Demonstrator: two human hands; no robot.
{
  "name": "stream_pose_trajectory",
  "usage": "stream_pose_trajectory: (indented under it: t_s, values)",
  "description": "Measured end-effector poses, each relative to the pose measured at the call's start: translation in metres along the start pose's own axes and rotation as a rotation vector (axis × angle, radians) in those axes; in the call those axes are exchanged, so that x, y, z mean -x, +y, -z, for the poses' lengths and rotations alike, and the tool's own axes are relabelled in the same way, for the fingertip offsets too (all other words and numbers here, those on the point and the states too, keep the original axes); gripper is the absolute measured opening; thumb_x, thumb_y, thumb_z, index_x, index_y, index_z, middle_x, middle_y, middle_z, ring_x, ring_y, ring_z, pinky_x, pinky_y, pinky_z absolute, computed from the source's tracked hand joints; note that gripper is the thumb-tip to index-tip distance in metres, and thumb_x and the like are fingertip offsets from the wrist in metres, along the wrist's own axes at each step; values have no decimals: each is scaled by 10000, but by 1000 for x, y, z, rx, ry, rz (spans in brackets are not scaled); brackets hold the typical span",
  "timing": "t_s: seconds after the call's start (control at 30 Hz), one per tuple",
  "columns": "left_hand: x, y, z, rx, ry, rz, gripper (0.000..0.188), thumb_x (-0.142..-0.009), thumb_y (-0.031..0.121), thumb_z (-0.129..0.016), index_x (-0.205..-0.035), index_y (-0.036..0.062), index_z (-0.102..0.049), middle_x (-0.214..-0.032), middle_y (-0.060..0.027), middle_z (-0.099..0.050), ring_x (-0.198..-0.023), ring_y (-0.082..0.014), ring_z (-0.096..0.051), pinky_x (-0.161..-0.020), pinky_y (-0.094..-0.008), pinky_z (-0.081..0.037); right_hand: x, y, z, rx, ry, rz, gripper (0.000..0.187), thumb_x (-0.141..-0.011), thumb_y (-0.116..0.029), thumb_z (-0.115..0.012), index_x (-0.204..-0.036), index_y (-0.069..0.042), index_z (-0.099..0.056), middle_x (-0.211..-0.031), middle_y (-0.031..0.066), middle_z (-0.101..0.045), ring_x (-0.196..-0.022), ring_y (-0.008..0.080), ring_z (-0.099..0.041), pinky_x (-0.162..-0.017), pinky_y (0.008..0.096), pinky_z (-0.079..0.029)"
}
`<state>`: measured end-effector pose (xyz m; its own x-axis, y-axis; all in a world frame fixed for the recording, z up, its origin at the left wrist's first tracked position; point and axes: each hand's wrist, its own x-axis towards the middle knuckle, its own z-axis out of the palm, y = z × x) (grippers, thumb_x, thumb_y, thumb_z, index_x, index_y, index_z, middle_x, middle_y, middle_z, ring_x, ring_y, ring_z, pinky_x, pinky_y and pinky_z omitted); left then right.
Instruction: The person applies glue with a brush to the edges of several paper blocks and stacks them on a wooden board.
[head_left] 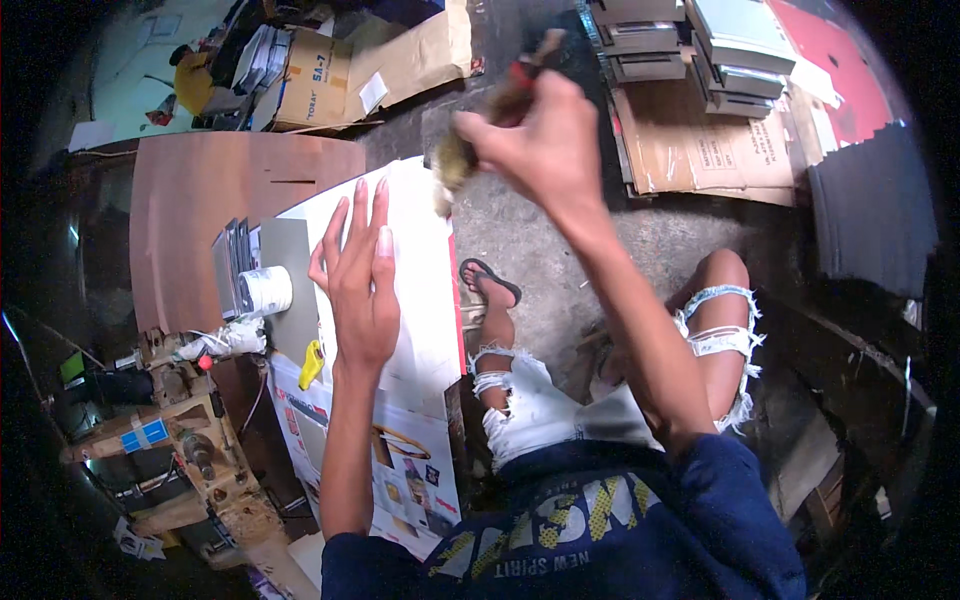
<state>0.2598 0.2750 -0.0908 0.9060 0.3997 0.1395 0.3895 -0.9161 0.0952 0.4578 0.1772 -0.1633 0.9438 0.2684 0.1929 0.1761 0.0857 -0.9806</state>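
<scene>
My left hand (362, 290) lies flat with fingers stretched out on a white sheet (425, 300), which covers part of the workbench. In my right hand (545, 140), raised past the sheet's far right corner, is a brush (460, 165) with a dark and red handle. Its pale yellowish bristles are smeared by motion, close to the sheet's edge; whether they touch it I cannot tell. Left of my left hand stands a white tub (265, 290) on a grey board (290, 250). A yellow tool (312, 364), probably a cutter, lies nearer to me on the bench.
A brown wooden board (220, 190) stretches beyond the bench. At the far left is an opened cardboard box (320, 80); at the far right, stacked books (745, 45) stand above flattened cardboard (700, 150). A worn machine frame (200, 440) is at the left. My sandalled foot (490, 283) rests on the floor.
</scene>
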Motion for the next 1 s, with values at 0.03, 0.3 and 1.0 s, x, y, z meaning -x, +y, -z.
stream_pose_trajectory:
  t_s: [0.03, 0.3, 1.0]
  values:
    - [-4, 3, -1, 3, 7, -15, 491, -1016, 219, -351, -1492, 149, -447, -1560, -101, -394, -1444, -298, -306, -1145, -490, -81, -4, -2, -10, -48, 96, 59, 343, -638, -252, -756, -742, 58, -653, -712, 251, -673, -690, 396, -703, -675, 442, -567]
    - [5, -3, -1, -31, 58, -19, 461, -1032, 219, -360, -1478, 179, -473, -1542, -88, -423, -1431, -277, -330, -1135, -488, -96, 49, -29, 24, -435, 283, 140, 234, -834, -35, -759, -1058, -41, -692, -849, 47, -719, -813, 133, -687, -707, 250, -530]
    - [5, -10, -11, -4, 157, -62, 469, -1010, 221, -421, -1474, 272, -471, -1524, -71, -448, -1395, -282, -376, -1111, -556, -117, 175, -60, 41, -278, -216, 6, 196, -803, 36, -743, -995, 6, -721, -942, 128, -741, -853, 124, -699, -727, 262, -528]
